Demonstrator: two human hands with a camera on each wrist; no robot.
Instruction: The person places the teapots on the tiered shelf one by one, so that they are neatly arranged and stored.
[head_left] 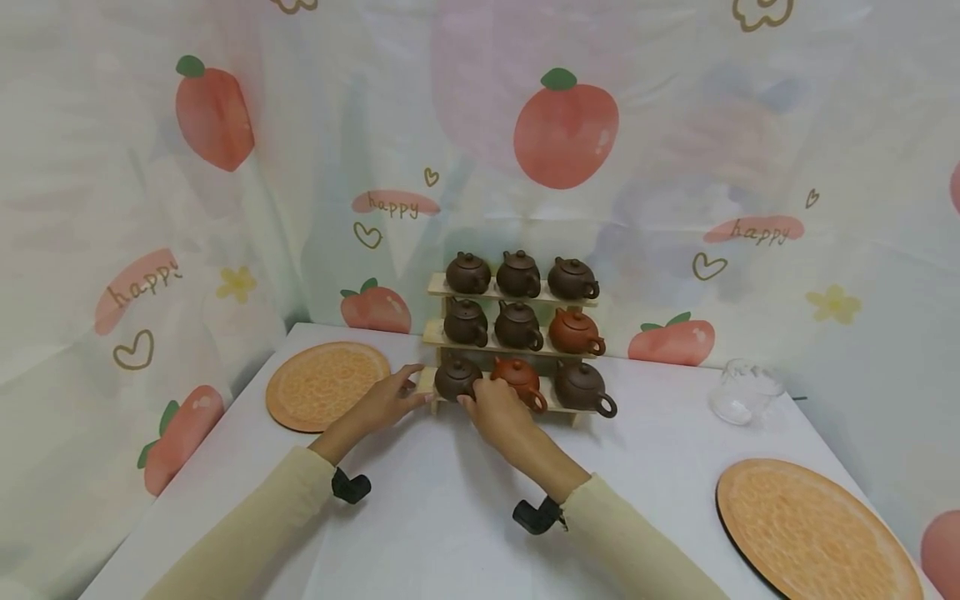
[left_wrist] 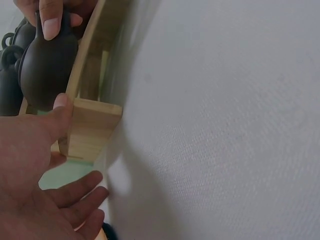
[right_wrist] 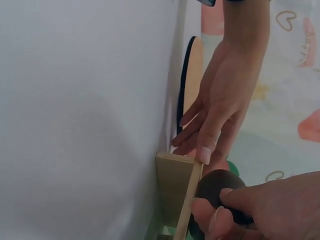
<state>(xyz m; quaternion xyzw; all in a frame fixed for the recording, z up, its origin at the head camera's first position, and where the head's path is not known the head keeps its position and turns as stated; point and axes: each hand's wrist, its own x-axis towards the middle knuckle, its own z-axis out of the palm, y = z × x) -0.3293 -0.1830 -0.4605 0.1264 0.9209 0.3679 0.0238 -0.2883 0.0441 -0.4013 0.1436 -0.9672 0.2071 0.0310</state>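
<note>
A three-tier wooden display rack holds small round teapots with lids. My right hand pinches the dark brown teapot at the left end of the bottom tier; in the left wrist view its thumb and fingers close on that teapot's side, partly hiding it. At the left end of the same tier, my left hand has thumb and index finger about the board end, its other fingers loosely extended. Right of the held pot sit a reddish-brown teapot, partly behind my right hand, and another dark teapot.
Dark teapots and one reddish-brown teapot fill the upper tiers. A round tan mat lies left, another mat at front right. A clear glass vessel stands near the back right. Patterned cloth hangs behind.
</note>
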